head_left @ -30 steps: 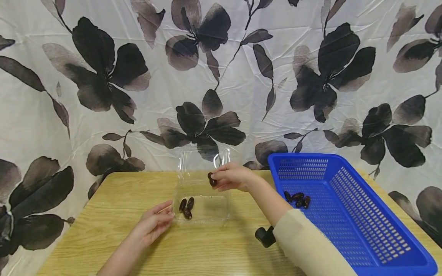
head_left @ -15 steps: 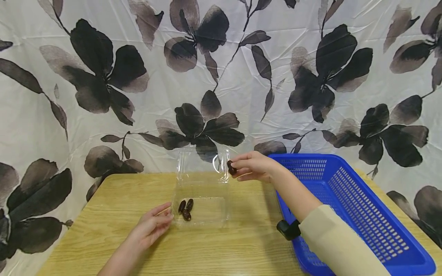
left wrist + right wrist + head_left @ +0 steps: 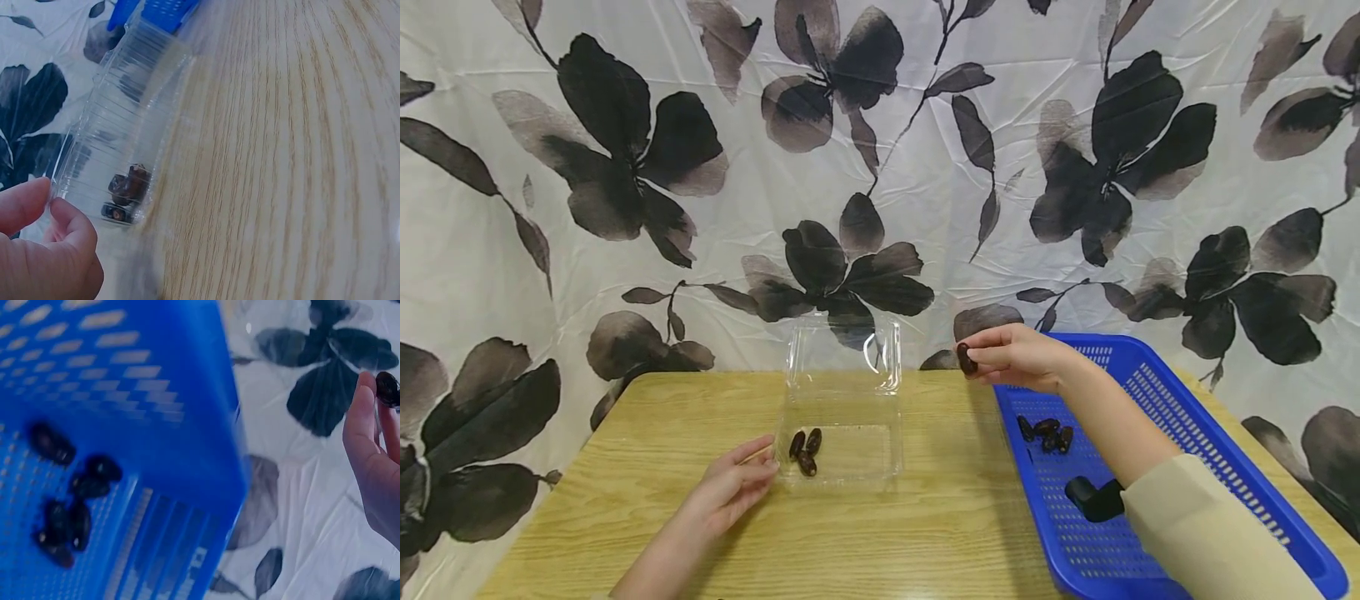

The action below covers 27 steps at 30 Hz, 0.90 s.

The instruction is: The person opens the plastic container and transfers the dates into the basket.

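Observation:
In the head view my right hand (image 3: 1022, 358) pinches a dark brown date (image 3: 966, 359) between thumb and fingertips, raised near the far left corner of the blue basket (image 3: 1037, 508). The right wrist view shows this date (image 3: 387, 389) at its right edge, held at the fingertips. My left hand (image 3: 733, 487) is at the left side of a clear plastic clamshell box (image 3: 861, 454), whose lid stands up. Close up, the left thumb and forefinger (image 3: 75, 225) pinch the box's rim. Three dates (image 3: 807, 462) lie together at the left of the box.
Inside the basket, several dates (image 3: 1047, 427) lie in a cluster near its far left corner. The basket covers the right side of the wooden table (image 3: 880, 542). A floral cloth (image 3: 955, 167) hangs behind the table. A black wrist device (image 3: 1093, 500) is on the right arm.
My right hand has carried the date rightward, from above the clear box to near the basket's far left corner. The left hand keeps its place at the box.

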Available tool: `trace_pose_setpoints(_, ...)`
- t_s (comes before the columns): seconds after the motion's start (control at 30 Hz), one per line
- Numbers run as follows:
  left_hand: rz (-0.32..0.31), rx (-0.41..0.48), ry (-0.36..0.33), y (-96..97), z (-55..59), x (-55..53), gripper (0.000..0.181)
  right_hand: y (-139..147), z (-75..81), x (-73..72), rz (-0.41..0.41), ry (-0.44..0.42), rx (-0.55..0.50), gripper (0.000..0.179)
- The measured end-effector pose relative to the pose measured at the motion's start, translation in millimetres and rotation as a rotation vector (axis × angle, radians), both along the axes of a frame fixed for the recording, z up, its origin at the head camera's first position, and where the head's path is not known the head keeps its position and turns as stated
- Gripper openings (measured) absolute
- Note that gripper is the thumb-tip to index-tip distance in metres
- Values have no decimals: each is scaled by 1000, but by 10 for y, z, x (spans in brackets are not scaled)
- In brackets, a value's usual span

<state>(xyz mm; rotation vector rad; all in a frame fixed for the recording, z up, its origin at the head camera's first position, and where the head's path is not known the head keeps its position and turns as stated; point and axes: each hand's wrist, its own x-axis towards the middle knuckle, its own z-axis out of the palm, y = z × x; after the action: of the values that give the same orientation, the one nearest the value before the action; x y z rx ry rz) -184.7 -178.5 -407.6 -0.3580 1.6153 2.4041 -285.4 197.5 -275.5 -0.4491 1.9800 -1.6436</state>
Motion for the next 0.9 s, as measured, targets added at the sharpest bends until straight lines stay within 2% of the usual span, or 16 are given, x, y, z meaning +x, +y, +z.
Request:
trace_pose_setpoints(0.23, 2, -16, 3, 10, -11, -2, 68, 286, -14, 33, -52, -13, 7, 42)
trace_pose_setpoints(0.47, 18, 4, -7, -7, -2, 0, 65, 511, -121, 31, -94, -30, 10, 47)
trace_pose_setpoints(0.6, 13, 1, 3, -2, 4, 0, 66, 640, -214, 25, -111, -53, 0, 36)
trace_pose_setpoints(0.73, 14, -10, 5, 14, 9, -5, 68, 749, -323, 18, -128, -111, -46, 22)
trace_pose_setpoints(0.9, 8, -1, 7, 18, 6, -1, 64, 860, -479, 1, -128, -173, -70, 20)
